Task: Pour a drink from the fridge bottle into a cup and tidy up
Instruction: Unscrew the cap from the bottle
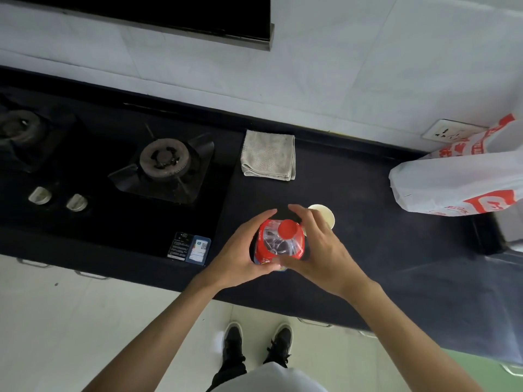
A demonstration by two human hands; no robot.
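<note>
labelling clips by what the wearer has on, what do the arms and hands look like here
The left forearm and right forearm are bare up to the frame edge, no sleeves or cuffs in view. The left hand and right hand are bare too: no gloves, and no watch, bracelet or ring shows on the sides facing the camera.

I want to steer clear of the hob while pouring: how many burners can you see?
2. The right burner sits just left of the folded cloth; the left burner is at the frame's left edge, partly cut off. More may lie beyond it.
</note>
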